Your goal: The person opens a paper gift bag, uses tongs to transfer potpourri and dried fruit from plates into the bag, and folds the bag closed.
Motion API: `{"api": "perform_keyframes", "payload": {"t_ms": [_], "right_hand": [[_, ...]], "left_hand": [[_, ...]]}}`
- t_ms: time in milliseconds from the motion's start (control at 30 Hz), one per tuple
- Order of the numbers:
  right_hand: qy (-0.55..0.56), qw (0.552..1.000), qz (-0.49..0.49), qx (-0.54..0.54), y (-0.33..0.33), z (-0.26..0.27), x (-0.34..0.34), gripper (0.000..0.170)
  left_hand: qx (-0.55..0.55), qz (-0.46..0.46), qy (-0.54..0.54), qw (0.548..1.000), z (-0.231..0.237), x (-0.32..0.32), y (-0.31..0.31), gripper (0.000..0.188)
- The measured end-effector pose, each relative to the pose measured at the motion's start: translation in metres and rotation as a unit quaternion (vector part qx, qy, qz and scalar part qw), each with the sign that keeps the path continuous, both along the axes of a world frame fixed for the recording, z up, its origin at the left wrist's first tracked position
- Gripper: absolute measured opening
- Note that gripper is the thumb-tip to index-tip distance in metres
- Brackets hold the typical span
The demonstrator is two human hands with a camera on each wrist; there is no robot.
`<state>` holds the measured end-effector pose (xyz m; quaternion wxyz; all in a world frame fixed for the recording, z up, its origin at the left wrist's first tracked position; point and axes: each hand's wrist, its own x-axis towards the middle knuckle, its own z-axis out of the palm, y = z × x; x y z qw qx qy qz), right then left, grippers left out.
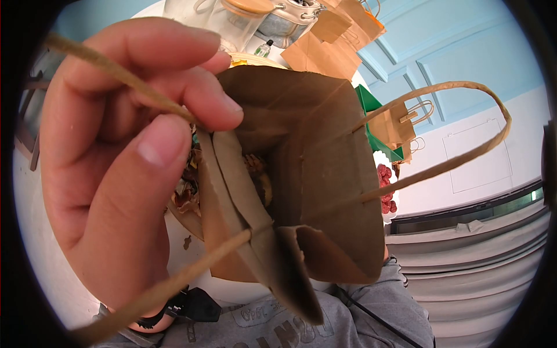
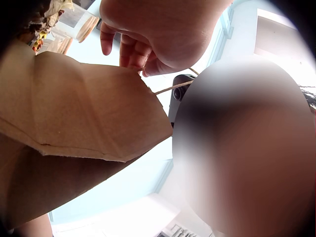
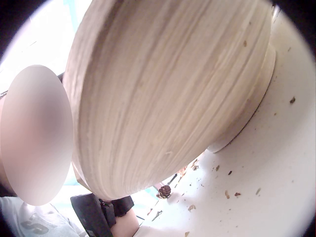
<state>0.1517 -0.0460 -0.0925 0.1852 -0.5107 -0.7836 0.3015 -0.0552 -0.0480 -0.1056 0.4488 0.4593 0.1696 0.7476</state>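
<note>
In the head view my left hand (image 1: 122, 133) pinches the upper rim of a brown paper bag (image 1: 336, 168), beside the twisted paper handle (image 1: 125, 75) that crosses its fingers. The left wrist view shows the fingertips (image 2: 133, 57) of this hand at the top edge of the bag (image 2: 98, 108). The bag's mouth gapes toward the head camera; some brown dried pieces (image 1: 255, 165) show deep inside. The second handle (image 1: 458, 87) sticks out to the right. My right hand is hidden behind the bag; a large pale wooden bowl (image 3: 168, 98) fills the right wrist view.
Dried flakes (image 1: 187, 194) lie left of the bag. Behind stand a glass jar with wooden lid (image 1: 246, 7), a small bottle (image 1: 264, 48) and several kraft bags (image 1: 325, 55). Red fruits (image 1: 385, 185) sit at right. Crumbs and a small pine cone (image 3: 164, 191) lie on the white table (image 3: 276, 173).
</note>
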Motion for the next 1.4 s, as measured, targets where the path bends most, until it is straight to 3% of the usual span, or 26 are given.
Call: {"api": "perform_keyframes", "payload": {"t_ms": [33, 167, 333, 433, 533, 1400], "right_hand": [[0.0, 0.999, 0.026, 0.036, -0.002, 0.003, -0.001, 0.04], [0.027, 0.999, 0.022, 0.027, -0.001, -0.001, -0.001, 0.04], [-0.014, 0.999, -0.027, -0.022, 0.005, -0.012, 0.003, 0.04], [0.026, 0.999, 0.019, 0.018, -0.001, 0.003, 0.002, 0.041], [0.025, 1.0, -0.003, -0.004, 0.007, -0.018, 0.005, 0.041], [-0.036, 0.999, 0.007, 0.028, 0.011, -0.027, 0.013, 0.04]], "left_hand": [[-0.001, 0.0, 0.0, 1.0, 0.0, 0.0, 0.0, 0.042], [0.004, 0.002, 0.007, 1.0, -0.006, -0.003, -0.001, 0.042], [0.004, 0.018, 0.021, 1.0, -0.006, -0.002, -0.001, 0.042], [0.002, 0.025, 0.033, 0.999, -0.005, -0.002, -0.002, 0.042], [-0.007, 0.021, 0.013, 1.0, -0.002, -0.001, -0.001, 0.042], [0.019, -0.063, -0.053, 0.996, -0.011, -0.003, 0.003, 0.043]]}}
